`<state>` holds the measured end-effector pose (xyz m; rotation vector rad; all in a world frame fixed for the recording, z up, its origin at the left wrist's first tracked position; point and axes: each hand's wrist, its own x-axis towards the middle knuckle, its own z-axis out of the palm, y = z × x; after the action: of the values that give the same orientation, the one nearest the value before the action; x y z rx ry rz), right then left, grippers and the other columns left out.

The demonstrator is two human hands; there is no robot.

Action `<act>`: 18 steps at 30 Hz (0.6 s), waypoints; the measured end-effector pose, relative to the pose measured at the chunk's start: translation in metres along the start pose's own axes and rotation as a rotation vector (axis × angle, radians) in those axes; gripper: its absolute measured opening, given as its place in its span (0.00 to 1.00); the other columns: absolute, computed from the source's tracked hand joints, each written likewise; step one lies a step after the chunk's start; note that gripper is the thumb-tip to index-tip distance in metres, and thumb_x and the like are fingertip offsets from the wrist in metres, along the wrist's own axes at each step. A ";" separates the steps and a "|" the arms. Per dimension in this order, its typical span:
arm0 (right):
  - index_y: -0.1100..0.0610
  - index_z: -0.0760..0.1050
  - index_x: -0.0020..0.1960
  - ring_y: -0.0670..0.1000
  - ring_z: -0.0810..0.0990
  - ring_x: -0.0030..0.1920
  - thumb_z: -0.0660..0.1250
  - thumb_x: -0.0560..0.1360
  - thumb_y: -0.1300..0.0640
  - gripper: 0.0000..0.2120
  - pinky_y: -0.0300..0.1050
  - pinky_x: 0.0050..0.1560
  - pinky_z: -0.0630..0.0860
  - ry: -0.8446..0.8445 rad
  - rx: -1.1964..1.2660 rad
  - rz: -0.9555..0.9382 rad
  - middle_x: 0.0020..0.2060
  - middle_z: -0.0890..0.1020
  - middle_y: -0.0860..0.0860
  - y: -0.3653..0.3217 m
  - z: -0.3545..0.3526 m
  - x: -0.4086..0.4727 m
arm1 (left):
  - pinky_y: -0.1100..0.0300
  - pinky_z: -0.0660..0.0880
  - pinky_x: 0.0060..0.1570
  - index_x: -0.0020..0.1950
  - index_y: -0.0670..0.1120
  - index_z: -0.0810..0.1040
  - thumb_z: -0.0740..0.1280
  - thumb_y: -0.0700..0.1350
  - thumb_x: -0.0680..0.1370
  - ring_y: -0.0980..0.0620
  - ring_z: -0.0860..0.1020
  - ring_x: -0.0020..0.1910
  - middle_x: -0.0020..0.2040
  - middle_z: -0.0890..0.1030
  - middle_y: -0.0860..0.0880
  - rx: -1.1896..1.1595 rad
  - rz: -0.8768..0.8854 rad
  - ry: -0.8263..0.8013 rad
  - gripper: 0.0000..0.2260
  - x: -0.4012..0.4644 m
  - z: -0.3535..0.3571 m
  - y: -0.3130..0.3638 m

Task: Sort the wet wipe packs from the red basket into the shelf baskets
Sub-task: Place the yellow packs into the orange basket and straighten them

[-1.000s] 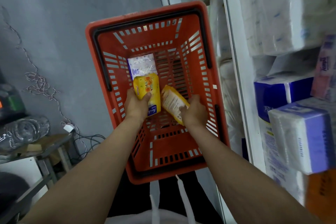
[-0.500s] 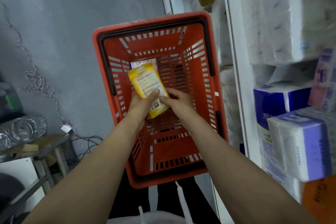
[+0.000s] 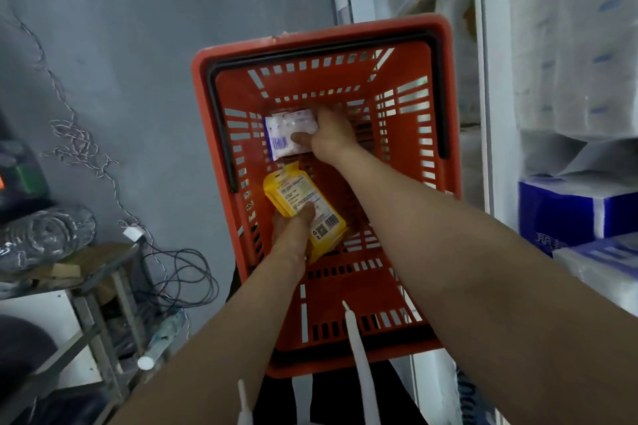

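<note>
Right hand grips the white pack deep in the red basket.
Left hand holds yellow packs; white pack's long axis runs left from right fingers.

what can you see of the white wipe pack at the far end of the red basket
The white wipe pack is a soft, glossy film pouch, mostly white with a blue edge and blue block print at its left end; the lettering is too blurred to read. It lies roughly flat, long side across, deep inside the red basket near the far wall. The right hand grips its right end, thumb on the top face, covering that end. Whether it rests on the basket floor or is lifted cannot be told.
</note>
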<state>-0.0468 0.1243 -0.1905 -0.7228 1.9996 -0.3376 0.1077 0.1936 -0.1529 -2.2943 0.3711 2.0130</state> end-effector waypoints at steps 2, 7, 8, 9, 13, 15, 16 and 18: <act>0.49 0.69 0.73 0.58 0.64 0.72 0.76 0.70 0.46 0.34 0.52 0.71 0.66 0.009 -0.122 -0.037 0.72 0.68 0.55 0.004 0.006 0.007 | 0.40 0.80 0.50 0.65 0.52 0.74 0.74 0.53 0.66 0.43 0.84 0.48 0.54 0.84 0.47 -0.005 -0.004 -0.008 0.28 0.004 0.000 0.001; 0.47 0.65 0.74 0.59 0.59 0.75 0.77 0.69 0.46 0.37 0.55 0.68 0.69 0.027 -0.372 0.091 0.75 0.60 0.56 0.008 0.009 0.003 | 0.40 0.80 0.51 0.64 0.51 0.75 0.73 0.50 0.71 0.44 0.84 0.49 0.54 0.84 0.46 0.014 0.016 0.000 0.22 0.011 -0.001 -0.002; 0.49 0.66 0.73 0.59 0.58 0.76 0.77 0.69 0.46 0.36 0.54 0.68 0.69 0.029 -0.400 0.123 0.76 0.59 0.56 0.011 0.008 0.000 | 0.41 0.79 0.52 0.64 0.51 0.75 0.73 0.50 0.72 0.44 0.84 0.49 0.54 0.84 0.46 0.020 0.022 0.002 0.21 0.012 -0.001 -0.002; 0.51 0.71 0.69 0.59 0.58 0.75 0.77 0.70 0.46 0.31 0.54 0.68 0.69 0.031 -0.394 0.135 0.76 0.59 0.56 0.014 0.007 -0.002 | 0.41 0.79 0.52 0.64 0.51 0.76 0.73 0.50 0.73 0.44 0.83 0.49 0.54 0.84 0.46 0.027 0.031 -0.003 0.20 0.012 -0.002 -0.001; 0.56 0.74 0.48 0.55 0.79 0.53 0.76 0.71 0.53 0.14 0.46 0.45 0.75 0.061 -0.002 0.134 0.51 0.80 0.53 0.029 0.001 -0.020 | 0.43 0.79 0.54 0.64 0.49 0.76 0.72 0.50 0.75 0.45 0.83 0.50 0.54 0.83 0.47 0.048 0.050 0.003 0.18 0.006 -0.001 0.004; 0.56 0.76 0.55 0.52 0.80 0.49 0.76 0.72 0.56 0.15 0.43 0.43 0.74 0.158 0.200 0.155 0.49 0.81 0.51 0.028 -0.007 -0.038 | 0.44 0.80 0.53 0.64 0.49 0.75 0.71 0.50 0.76 0.45 0.83 0.50 0.55 0.83 0.47 0.046 0.072 -0.001 0.18 -0.001 0.001 0.010; 0.56 0.77 0.58 0.51 0.80 0.49 0.75 0.72 0.57 0.16 0.40 0.43 0.75 0.213 0.249 0.125 0.50 0.82 0.51 0.028 -0.011 -0.049 | 0.46 0.80 0.52 0.64 0.49 0.75 0.71 0.50 0.76 0.46 0.83 0.50 0.55 0.83 0.47 0.047 0.094 -0.010 0.18 -0.004 0.002 0.013; 0.56 0.81 0.58 0.47 0.80 0.47 0.73 0.73 0.58 0.13 0.30 0.40 0.72 0.254 0.241 0.034 0.49 0.83 0.49 0.028 -0.020 -0.075 | 0.51 0.81 0.45 0.64 0.48 0.74 0.70 0.49 0.77 0.49 0.83 0.48 0.55 0.82 0.48 0.049 0.155 -0.019 0.17 -0.013 0.003 0.023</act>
<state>-0.0458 0.1914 -0.1423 -0.5128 2.1575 -0.6655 0.0982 0.1742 -0.1376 -2.2807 0.6083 2.0669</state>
